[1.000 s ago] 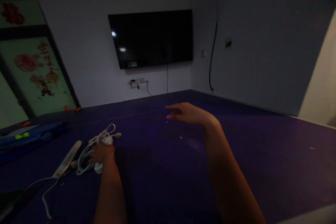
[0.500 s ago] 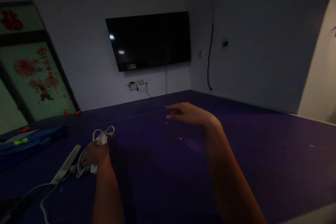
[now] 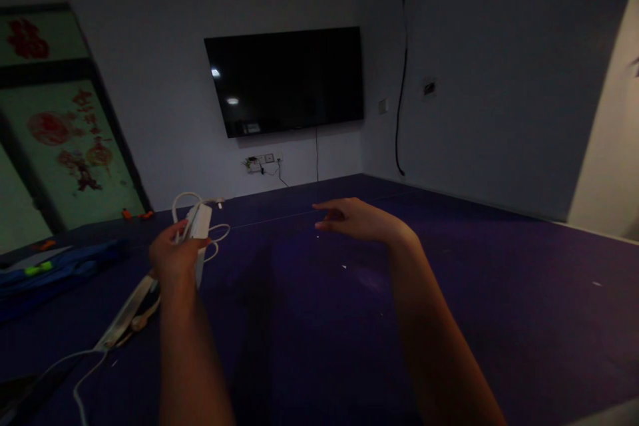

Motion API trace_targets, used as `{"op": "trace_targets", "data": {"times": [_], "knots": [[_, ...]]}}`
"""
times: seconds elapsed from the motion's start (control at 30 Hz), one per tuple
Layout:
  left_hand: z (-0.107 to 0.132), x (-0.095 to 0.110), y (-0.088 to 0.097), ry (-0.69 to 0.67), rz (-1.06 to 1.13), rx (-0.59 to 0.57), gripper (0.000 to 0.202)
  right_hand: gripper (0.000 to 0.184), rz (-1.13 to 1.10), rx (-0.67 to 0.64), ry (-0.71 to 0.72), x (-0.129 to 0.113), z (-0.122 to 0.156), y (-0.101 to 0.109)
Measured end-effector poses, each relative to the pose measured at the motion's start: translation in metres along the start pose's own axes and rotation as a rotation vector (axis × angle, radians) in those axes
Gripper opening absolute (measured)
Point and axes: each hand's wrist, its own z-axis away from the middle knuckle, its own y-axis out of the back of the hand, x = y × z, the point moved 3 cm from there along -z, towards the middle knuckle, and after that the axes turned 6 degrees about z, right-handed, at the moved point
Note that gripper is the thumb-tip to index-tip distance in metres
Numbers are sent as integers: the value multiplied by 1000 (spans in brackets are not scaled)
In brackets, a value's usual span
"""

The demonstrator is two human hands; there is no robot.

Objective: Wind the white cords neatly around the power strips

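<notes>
My left hand (image 3: 176,251) is wrapped round a white power strip (image 3: 202,221), held tilted above the dark blue surface. Its white cord loops (image 3: 186,196) out past the hand, with a plug (image 3: 218,202) at the top. My right hand (image 3: 355,218) hovers over the middle of the surface, fingers stretched forward and thumb apart, holding nothing. Below and left of my left hand lies a second white power strip (image 3: 124,317), with a cord running toward the lower left.
A blue cloth item (image 3: 74,266) lies at the left on the dark blue surface (image 3: 319,326). Small orange objects (image 3: 137,214) sit near the door. Small white scraps (image 3: 344,267) lie ahead. A television (image 3: 289,80) hangs on the wall, above outlets (image 3: 264,160).
My left hand has lifted the white power strip and its looped cord up off the surface. My right hand has hardly moved.
</notes>
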Motion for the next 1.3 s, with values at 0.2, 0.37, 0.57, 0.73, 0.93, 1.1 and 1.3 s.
{"op": "trace_targets", "data": {"times": [0.2,0.37,0.57,0.73,0.93,1.1,1.3], "knots": [[38,49,-27,103,524,-246,68,50,-23,34,26,2,-6,-6],[67,73,-46,314,787,-562,63,55,-10,86,27,9,-12,-9],[86,78,-61,483,910,-850,63,37,-106,139,28,23,-25,-14],[91,77,-68,547,958,-924,66,51,-439,39,-195,34,-40,-36],[91,73,-72,575,964,-914,66,39,-847,-45,-151,14,-50,-71],[84,66,-76,586,892,-889,44,54,-913,52,-245,10,-57,-87],[77,53,-86,721,866,-818,23,42,-763,351,-266,16,-60,-76]]}}
